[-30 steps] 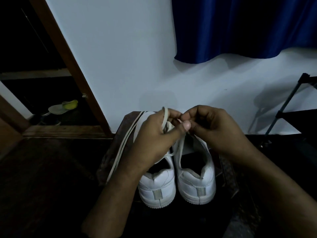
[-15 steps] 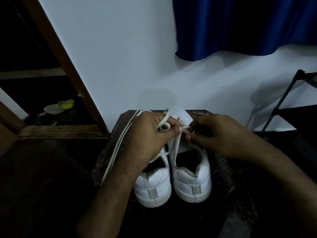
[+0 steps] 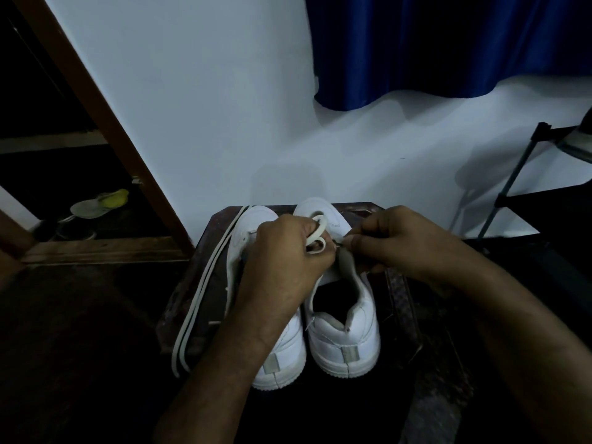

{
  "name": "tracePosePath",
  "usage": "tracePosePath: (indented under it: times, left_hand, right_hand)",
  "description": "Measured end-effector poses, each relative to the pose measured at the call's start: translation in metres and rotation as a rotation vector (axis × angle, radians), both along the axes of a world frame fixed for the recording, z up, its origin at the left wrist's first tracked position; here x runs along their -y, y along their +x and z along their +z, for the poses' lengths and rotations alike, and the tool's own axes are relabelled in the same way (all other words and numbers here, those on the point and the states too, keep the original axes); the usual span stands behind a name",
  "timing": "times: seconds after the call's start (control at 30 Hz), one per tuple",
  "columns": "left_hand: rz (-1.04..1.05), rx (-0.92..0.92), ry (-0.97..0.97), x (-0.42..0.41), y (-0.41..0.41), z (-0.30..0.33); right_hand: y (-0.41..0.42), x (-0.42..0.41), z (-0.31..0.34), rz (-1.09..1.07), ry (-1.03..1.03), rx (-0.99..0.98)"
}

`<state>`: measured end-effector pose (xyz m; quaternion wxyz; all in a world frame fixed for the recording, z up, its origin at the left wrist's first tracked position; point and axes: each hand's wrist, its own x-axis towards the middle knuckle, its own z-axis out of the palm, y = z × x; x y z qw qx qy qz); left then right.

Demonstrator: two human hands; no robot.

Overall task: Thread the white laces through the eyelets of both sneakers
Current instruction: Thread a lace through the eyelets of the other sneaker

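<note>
head view, dim light. two white sneakers side by side at lower centre of the frame, heels toward the camera, toes toward the wall: left sneaker (image 3: 282,350) partly covered by the forearm, right sneaker (image 3: 346,334) with its opening showing dark. both standing on a dark wooden stool (image 3: 397,283) whose far edge meets the white wall (image 3: 224,107).

left hand (image 3: 282,267) at centre frame over the left sneaker, fingers curled tight round a looped white lace (image 3: 317,233), the loops sticking out beside the knuckles just above the right sneaker's tongue. right hand (image 3: 407,248) right of centre, thumb and forefinger pinched together at the upper edge of the right sneaker, beside the eyelets; what sits between the fingertips too small and dark to make out, so cannot tell whether lace end or shoe edge. the two hands almost touching at the fingertips.

second white lace (image 3: 205,290) lying loose left of the left sneaker, doubled into two long parallel strands running from the stool's far left corner down past its near edge.

blue curtain (image 3: 448,46) hanging at upper right. brown door frame (image 3: 96,107) slanting across upper left, with a yellow-green sandal (image 3: 102,203) on the dark floor beyond it. black metal rack (image 3: 528,193) at the right edge.
</note>
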<state>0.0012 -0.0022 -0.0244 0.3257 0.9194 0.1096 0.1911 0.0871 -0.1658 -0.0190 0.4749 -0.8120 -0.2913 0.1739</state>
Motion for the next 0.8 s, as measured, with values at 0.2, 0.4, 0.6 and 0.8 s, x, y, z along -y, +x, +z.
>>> tracePosePath:
  times: [0.2,0.4,0.6,0.8]
  left_hand:
    - [-0.024,-0.002,-0.009,-0.001,0.004,-0.003]
    - [-0.05,0.078,-0.19,-0.006,0.001,-0.003]
    - [-0.048,0.268,-0.396,0.0,-0.003,0.009]
    - [-0.045,0.405,-0.454,-0.002,0.001,0.006]
  right_hand:
    - [0.0,0.002,-0.005,0.03,0.012,-0.046]
    - [0.002,-0.003,-0.013,-0.054,0.018,0.069]
    - [-0.005,-0.015,0.005,-0.284,0.706,-0.393]
    - [0.003,-0.005,-0.004,-0.236,0.112,0.369]
